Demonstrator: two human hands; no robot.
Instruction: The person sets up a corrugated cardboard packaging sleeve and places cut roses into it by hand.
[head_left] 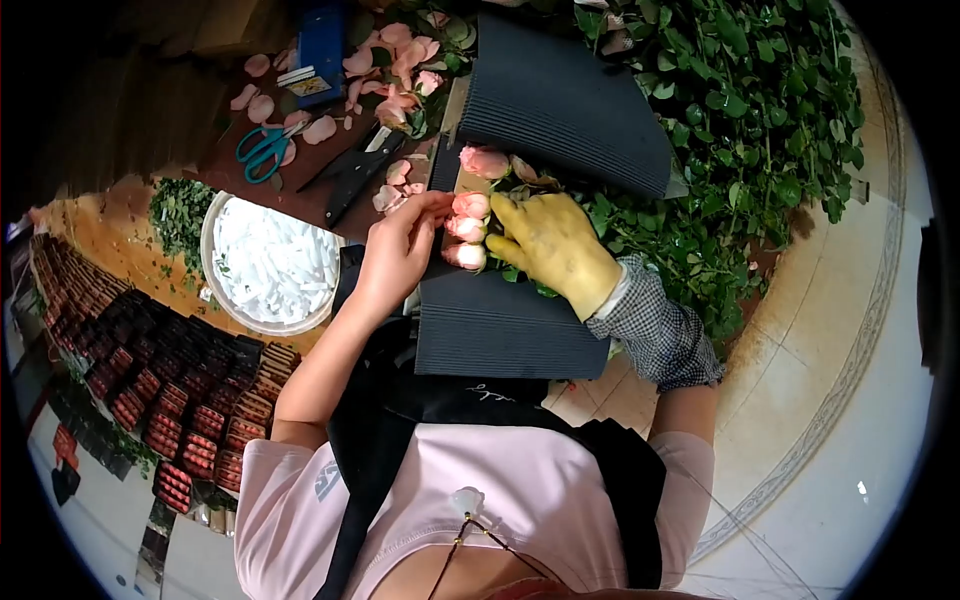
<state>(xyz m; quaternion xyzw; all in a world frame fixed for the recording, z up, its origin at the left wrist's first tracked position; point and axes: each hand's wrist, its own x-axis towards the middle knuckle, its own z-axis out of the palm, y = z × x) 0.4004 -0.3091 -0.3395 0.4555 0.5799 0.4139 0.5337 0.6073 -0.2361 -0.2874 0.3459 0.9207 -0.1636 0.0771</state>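
Observation:
Pink roses lie on the ribbed dark grey sheet [510, 325], their heads lined up at its left side. Among them are a top rose [484, 161] and a lower group of three, with a middle rose [466, 228] and a paler bottom rose [464, 256]. My bare left hand [400, 248] has its fingers closed together, the tips against the upper rose [471, 205] of the group. In a yellow glove, my right hand [553, 245] reaches over the stems, thumb and forefinger around the necks just behind the heads. The glove hides most of those stems.
Leafy green stems [740, 120] heap at the right. A raised ribbed flap [560, 100] stands behind the roses. Teal scissors [263, 154], a black tool [362, 170], a blue box [320, 50] and loose petals [395, 45] lie left. A bucket of white pieces [275, 262] is below.

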